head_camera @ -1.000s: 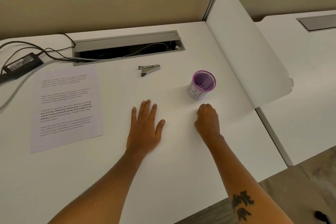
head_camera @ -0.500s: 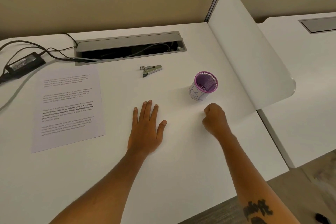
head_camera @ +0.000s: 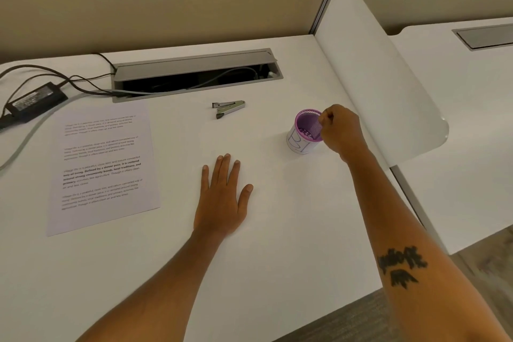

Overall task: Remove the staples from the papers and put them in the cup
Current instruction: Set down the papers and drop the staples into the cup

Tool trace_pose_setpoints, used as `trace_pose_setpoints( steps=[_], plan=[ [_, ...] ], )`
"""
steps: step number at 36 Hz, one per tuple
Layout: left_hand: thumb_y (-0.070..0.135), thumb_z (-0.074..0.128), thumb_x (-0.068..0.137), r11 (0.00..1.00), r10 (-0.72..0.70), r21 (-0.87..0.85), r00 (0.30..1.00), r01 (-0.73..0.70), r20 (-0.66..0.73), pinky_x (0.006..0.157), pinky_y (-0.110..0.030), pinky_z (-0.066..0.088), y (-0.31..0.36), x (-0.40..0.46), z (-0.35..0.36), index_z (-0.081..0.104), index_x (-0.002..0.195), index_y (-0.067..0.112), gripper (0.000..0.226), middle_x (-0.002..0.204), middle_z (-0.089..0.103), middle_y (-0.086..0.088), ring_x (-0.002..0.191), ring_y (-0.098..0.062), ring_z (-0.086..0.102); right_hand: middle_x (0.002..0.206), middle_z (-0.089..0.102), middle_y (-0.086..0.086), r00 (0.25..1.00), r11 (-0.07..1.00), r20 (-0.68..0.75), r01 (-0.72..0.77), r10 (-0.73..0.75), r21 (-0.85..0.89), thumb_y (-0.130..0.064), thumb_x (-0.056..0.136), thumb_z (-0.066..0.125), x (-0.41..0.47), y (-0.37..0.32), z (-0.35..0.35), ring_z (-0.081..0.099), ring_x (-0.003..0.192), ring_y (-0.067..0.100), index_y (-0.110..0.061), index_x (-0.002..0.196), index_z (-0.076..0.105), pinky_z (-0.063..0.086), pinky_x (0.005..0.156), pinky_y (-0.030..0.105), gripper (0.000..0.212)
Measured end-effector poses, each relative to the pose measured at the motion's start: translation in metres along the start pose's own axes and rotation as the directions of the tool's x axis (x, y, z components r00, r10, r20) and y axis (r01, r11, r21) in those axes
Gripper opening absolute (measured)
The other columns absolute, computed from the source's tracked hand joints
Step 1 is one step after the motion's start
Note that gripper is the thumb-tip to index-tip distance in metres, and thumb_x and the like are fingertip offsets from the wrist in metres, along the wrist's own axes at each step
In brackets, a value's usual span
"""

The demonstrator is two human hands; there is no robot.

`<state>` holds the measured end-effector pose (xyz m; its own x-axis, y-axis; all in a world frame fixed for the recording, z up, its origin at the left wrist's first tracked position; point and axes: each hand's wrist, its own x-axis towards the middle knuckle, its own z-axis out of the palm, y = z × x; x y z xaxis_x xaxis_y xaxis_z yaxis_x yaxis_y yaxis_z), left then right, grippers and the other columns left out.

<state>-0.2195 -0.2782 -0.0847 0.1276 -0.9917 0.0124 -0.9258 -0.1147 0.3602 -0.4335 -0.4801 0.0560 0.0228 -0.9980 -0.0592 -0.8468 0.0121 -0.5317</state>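
- The counter carried everything, and your left hand lay flat on a bare part of it, palm down, fingers straight and slightly spread, holding nothing.
- The papers lay flat to the left, well apart from both hands, with the long axis running from the near edge toward the wall and leaning a little to the right; the printed lines faced you. No staple could be made out on them.
- Your right hand hung at the right rim of the cup, fingers curled in and the tips pressed together as if pinching something small. Whether a staple was in that pinch was too small to tell.
- The cup, purple mesh with a white label, stood upright to the right of center, mouth up.
- The staple remover lay untouched between the papers and the cup, long axis roughly left to right, its open end pointing left.
- Risk, as I judge it: your fingertips sat over the rim, not the middle, so a release there could drop a staple outside onto the white surface, where it would be hard to find.
- Your knuckles were close to the cup wall; a nudge could tip it, since it looks light.
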Motion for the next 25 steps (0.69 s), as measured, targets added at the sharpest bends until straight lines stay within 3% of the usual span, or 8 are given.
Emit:
trace_pose_setpoints(
  steps=[7, 15, 22, 25],
  plan=[
    [0.055, 0.021, 0.11, 1.0, -0.001, -0.005, 1.0, 0.001, 0.002, 0.134, -0.056, 0.011, 0.0003, -0.0003, -0.0011, 0.029, 0.166, 0.014, 0.069, 0.177, 0.018, -0.009, 0.167, -0.024, 0.009, 0.096, 0.072, 0.012, 0.997, 0.998, -0.043, 0.064, -0.065, -0.006, 0.003, 0.091, 0.064, 0.0036, 0.0044, 0.0005, 0.067, 0.092, 0.031, -0.001, 0.091, 0.074, 0.06, 0.084, 0.046, 0.011],
    [0.056, 0.02, 0.11, 1.0, -0.001, -0.018, 1.0, 0.001, 0.009, 0.134, -0.056, 0.01, 0.0001, 0.0002, -0.0016, 0.027, 0.167, 0.015, 0.07, 0.178, 0.017, -0.009, 0.167, -0.023, 0.007, 0.089, 0.075, 0.005, 0.995, 0.997, -0.072, 0.071, -0.07, 0.01, 0.001, 0.087, 0.067, 0.0077, 0.0053, -0.0005, 0.07, 0.086, 0.025, -0.009, 0.085, 0.076, 0.063, 0.078, 0.043, 0.014],
    [0.056, 0.02, 0.11, 1.0, -0.007, -0.02, 1.0, 0.007, 0.018, 0.134, -0.056, 0.01, -0.0002, 0.0003, -0.0012, 0.027, 0.167, 0.016, 0.07, 0.178, 0.016, -0.008, 0.167, -0.022, 0.006, 0.078, 0.069, -0.003, 0.994, 0.997, -0.086, 0.072, -0.074, -0.032, 0.001, 0.079, 0.073, 0.0092, 0.0039, -0.0015, 0.067, 0.078, 0.022, -0.011, 0.077, 0.071, 0.054, 0.068, 0.028, 0.012],
    [0.055, 0.021, 0.11, 1.0, -0.004, -0.022, 1.0, 0.004, 0.021, 0.134, -0.056, 0.01, -0.0009, 0.0009, -0.001, 0.027, 0.166, 0.015, 0.07, 0.178, 0.017, -0.008, 0.167, -0.022, 0.006, 0.079, 0.07, -0.002, 0.993, 0.995, -0.08, 0.083, -0.086, -0.048, 0.003, 0.078, 0.071, 0.0104, 0.005, -0.0009, 0.068, 0.079, 0.022, -0.012, 0.077, 0.072, 0.056, 0.068, 0.029, 0.015]
  ],
)
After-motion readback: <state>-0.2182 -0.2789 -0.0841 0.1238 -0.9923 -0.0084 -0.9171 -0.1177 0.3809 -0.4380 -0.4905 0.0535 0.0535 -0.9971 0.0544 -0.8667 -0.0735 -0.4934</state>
